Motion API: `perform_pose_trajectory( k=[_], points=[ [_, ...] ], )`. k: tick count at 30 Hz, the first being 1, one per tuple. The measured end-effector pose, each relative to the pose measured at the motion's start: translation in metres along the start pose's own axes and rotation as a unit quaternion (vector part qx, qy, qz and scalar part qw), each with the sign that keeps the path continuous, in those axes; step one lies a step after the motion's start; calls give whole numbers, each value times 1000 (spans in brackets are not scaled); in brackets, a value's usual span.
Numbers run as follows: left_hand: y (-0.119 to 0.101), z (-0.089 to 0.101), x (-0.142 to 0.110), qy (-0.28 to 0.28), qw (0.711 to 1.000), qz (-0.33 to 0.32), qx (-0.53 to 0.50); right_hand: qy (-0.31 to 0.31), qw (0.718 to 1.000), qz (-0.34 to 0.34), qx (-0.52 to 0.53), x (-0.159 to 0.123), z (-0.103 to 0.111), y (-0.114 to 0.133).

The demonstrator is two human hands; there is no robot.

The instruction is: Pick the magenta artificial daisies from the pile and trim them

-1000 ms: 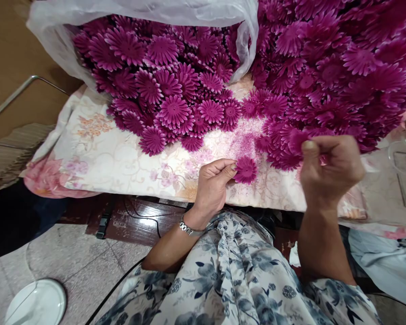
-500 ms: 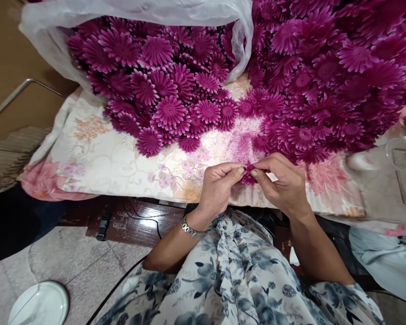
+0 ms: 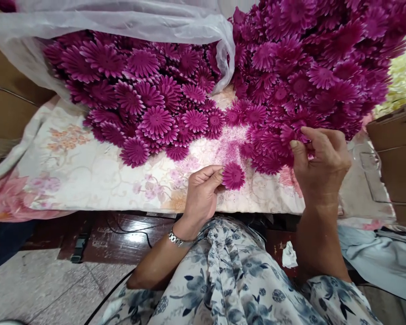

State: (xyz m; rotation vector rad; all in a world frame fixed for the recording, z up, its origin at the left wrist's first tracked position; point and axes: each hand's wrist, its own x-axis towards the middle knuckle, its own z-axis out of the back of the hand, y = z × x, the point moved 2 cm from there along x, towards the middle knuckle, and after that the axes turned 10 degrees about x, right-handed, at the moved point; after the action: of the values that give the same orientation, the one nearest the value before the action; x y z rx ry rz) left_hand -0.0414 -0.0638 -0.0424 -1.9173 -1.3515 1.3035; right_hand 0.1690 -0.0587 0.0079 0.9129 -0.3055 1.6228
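Note:
Between the thumb and forefinger of my left hand [image 3: 203, 189] is the edge of a single magenta artificial flower head [image 3: 233, 176], its face turned up, just above the cloth. My right hand [image 3: 320, 155] is at the near edge of the right-hand pile of magenta flower heads [image 3: 277, 85]. Its thumb and forefinger are spread with a gap between the tips, and a flower of the pile lies right by them. To the left, more magenta flower heads [image 3: 155, 122] spill out of a clear plastic bag [image 3: 115, 22].
A flowered cloth [image 3: 98, 176] covers the table, with magenta dust [image 3: 228, 144] between the piles. Brown cardboard [image 3: 399, 149] and pale yellow flowers [image 3: 401, 79] stand at the right. A white crumpled scrap [image 3: 289, 255] lies below the table edge.
Both hands were together on the flower head, which looked folded. My right hand has let go and moved right to the pile; the flower now lies flat in my left hand. The view has shifted.

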Motion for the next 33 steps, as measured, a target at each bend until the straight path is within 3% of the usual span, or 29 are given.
perform_pose_trajectory(
  k=[3,7,9,15,17,20,22,26,28,31,33],
  points=[
    [2,-6,0,12,1000,-1,-1,13,997,-3,78,-7,-1,14],
    [7,-13,-2,46,999,-23,9,151,959,15,237,-20,-16,49],
    [10,-14,-3,57,998,-24,26,175,946,20,272,-24,-22,59],
    [11,-11,-6,52,997,-38,39,160,940,0,300,-30,-28,58],
    [9,-9,-6,42,998,-34,31,114,954,-12,276,-26,-24,50],
    [6,-6,-6,30,999,-17,11,-5,986,-11,164,-13,-11,26],
    [5,-5,-6,30,1000,-3,1,-28,996,3,81,-3,-3,10],
    [6,-6,-5,32,999,-5,-4,14,998,28,62,2,-3,9],
    [7,-8,-5,35,999,-23,6,72,986,47,141,-6,-11,26],
    [10,-10,-5,44,998,-44,28,178,944,62,269,-20,-26,52],
    [12,-9,-5,45,997,-52,36,181,935,61,300,-26,-31,61]
  ],
)
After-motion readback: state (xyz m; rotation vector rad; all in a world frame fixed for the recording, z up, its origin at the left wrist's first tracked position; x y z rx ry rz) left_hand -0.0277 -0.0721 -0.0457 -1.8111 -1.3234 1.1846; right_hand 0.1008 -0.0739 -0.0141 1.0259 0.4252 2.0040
